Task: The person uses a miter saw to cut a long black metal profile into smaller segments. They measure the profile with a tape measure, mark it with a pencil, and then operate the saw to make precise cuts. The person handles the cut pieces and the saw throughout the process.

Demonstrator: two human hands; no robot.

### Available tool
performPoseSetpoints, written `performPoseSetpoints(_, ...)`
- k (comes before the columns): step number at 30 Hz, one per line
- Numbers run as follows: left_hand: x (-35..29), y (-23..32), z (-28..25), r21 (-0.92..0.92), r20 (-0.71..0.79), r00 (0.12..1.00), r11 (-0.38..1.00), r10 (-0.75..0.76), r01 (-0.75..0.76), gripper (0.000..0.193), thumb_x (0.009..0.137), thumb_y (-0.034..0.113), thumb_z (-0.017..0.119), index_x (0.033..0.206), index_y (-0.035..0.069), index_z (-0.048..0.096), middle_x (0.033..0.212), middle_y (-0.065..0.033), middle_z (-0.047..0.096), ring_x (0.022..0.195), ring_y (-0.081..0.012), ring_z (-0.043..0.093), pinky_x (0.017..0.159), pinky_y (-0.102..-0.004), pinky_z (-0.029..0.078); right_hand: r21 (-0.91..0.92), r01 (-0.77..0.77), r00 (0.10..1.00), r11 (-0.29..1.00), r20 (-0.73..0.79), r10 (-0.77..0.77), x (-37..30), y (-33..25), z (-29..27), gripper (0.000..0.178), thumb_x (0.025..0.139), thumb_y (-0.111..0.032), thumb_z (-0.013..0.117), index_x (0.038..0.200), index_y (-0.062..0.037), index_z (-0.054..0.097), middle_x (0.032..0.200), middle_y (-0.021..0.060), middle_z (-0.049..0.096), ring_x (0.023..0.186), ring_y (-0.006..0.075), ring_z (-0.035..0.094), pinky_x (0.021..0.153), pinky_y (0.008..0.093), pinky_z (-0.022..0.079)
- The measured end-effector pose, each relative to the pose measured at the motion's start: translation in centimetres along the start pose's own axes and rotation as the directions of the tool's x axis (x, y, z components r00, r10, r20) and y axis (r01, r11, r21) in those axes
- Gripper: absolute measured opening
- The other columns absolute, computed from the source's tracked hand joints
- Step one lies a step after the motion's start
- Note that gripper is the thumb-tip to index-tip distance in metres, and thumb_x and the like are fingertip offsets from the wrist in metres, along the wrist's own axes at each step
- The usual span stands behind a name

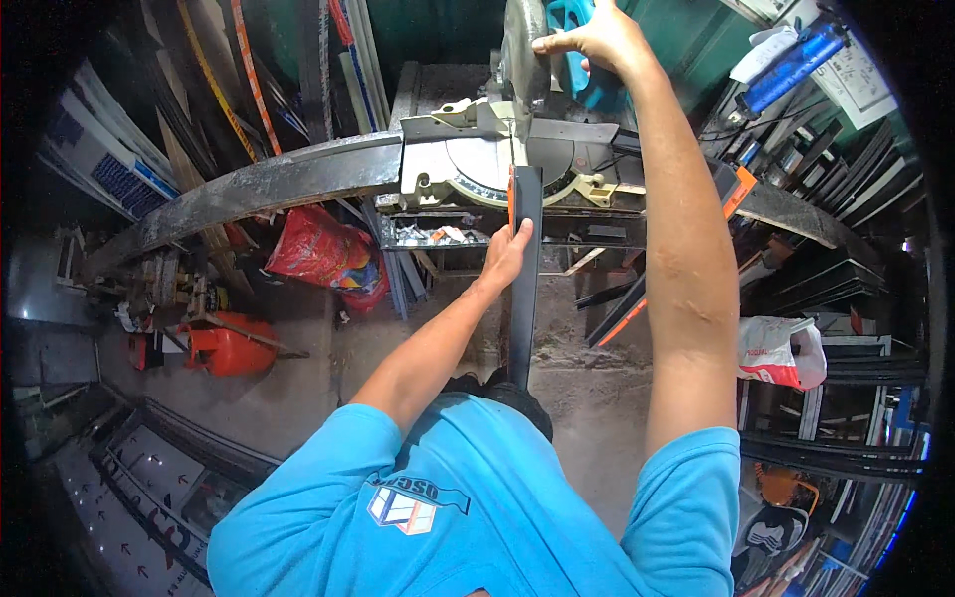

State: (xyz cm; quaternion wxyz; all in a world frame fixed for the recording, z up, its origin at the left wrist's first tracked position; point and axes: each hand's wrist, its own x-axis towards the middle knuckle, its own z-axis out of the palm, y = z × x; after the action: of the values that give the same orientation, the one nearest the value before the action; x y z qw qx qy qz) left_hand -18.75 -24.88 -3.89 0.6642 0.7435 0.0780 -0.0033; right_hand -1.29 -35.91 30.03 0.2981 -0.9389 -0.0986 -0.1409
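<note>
One mitre saw (521,70), head raised. Left hand (507,257): grip closed around dark profile (527,284), far end on saw base (438,174). Right hand (602,42): at teal handle (562,14); fingers partly hidden, closure cannot be told. Step, apparently: positioning. Next move calls for: alignment, profile steady, fingers clear.

Bright light bleaches the saw base (426,159) nearly white and shines on the right hand (612,42), while the green backdrop (438,35) stays dim. The fisheye lens bends the workbench (298,171) into an arc; black shadow rings the view, and the metal bars (831,284) at right sink into darkness.
</note>
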Motion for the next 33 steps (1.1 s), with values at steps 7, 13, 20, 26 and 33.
performPoseSetpoints(7,-0.2,0.7,0.3,0.064,0.032,0.999,0.998,-0.016,0.014,0.062,0.103,0.057,0.051,0.076,0.001,0.054,0.065,-0.006,0.05,0.066,-0.0186,0.049,0.064,-0.0427,0.041,0.024,0.014,0.998,1.0,-0.062,-0.013,-0.8,1.5,1.6,0.123,0.048,-0.04,0.101,0.147,0.0007,0.041,0.128,0.032,0.064,0.121,0.0448,0.062,0.1,0.0459,0.053)
performPoseSetpoints(13,-0.2,0.4,0.8,0.097,0.02,1.0,0.995,-0.011,0.009,0.065,0.103,0.058,0.05,0.076,0.0,0.055,0.065,-0.0075,0.052,0.066,-0.0206,0.051,0.065,-0.0444,0.041,0.01,0.006,0.998,1.0,-0.056,-0.006,-0.7,1.8,1.6,0.122,0.05,-0.041,0.101,0.146,0.0014,0.04,0.123,0.0321,0.066,0.116,0.0441,0.065,0.097,0.0453,0.054)
performPoseSetpoints(20,-0.5,1.1,1.3,0.031,0.012,0.996,0.996,-0.083,0.083,0.063,0.103,0.057,0.051,0.086,-0.002,0.063,0.07,-0.0077,0.058,0.072,-0.0204,0.055,0.07,-0.0427,0.044,0.035,-0.006,0.999,0.999,-0.033,0.007,-1.3,1.7,1.3,0.121,0.051,-0.041,0.101,0.145,0.0022,0.04,0.116,0.0311,0.069,0.108,0.0432,0.069,0.091,0.0447,0.056)
performPoseSetpoints(26,-0.2,0.2,1.2,0.025,0.0,0.998,0.997,-0.067,0.067,0.061,0.103,0.056,0.052,0.095,-0.003,0.067,0.075,-0.0093,0.063,0.076,-0.0208,0.058,0.073,-0.042,0.046,0.034,0.008,0.998,0.999,-0.055,-0.006,-2.6,1.8,1.7,0.121,0.052,-0.039,0.101,0.147,0.001,0.038,0.117,0.0309,0.069,0.11,0.0428,0.068,0.093,0.0449,0.055)
performPoseSetpoints(33,0.1,0.0,0.9,0.035,0.026,0.997,0.997,-0.07,0.069,0.062,0.103,0.057,0.052,0.097,-0.003,0.067,0.077,-0.0101,0.064,0.077,-0.0226,0.06,0.074,-0.0431,0.046,0.049,0.02,0.998,0.999,-0.059,-0.018,-4.3,1.9,2.4,0.118,0.053,-0.037,0.1,0.147,-0.0025,0.036,0.117,0.0319,0.068,0.111,0.0452,0.067,0.092,0.046,0.055)
